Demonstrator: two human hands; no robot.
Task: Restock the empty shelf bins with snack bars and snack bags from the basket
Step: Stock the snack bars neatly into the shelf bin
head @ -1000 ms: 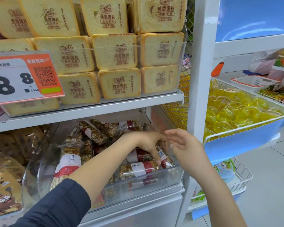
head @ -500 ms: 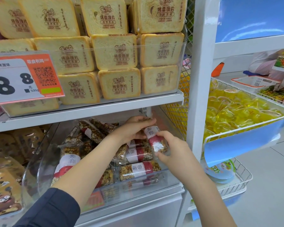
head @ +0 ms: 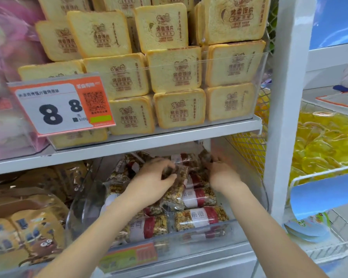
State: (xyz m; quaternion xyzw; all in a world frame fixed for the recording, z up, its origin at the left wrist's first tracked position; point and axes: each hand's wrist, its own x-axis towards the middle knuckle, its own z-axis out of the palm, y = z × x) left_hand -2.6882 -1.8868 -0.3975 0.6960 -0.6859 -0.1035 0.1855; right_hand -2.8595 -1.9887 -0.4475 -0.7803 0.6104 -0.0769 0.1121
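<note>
So right now I've got both hands deep in the clear bin (head: 249,223) on the lower shelf, sorting the snack bars (head: 201,217) so they lie flat instead of heaped. My left hand (head: 155,177) is curled around one bar (head: 176,189) that sits tilted on top of the pile, thumb on the near side, fingers over the top. My right hand (head: 221,173) is reaching further back toward the right rear corner, fingertips on another wrapper up there, but honestly it's too blurry to tell if I'm actually pinching it or just nudging it. Both forearms come in from below at an angle, wrists bent a bit so the hands clear the shelf edge (head: 169,137) above, which is tight. What I reckon works best here: lay each bar lengthwise like the front row, labels up, and fill the back first so nothing slides forward over the low front lip. Don't squeeze, these grain bars probably crumble inside the wrapper. I'd also keep my knuckles low because the toast slices (head: 179,109) bin sits right overhead. The bin looks pretty full already, and the basket isn't in my view at all.
</note>
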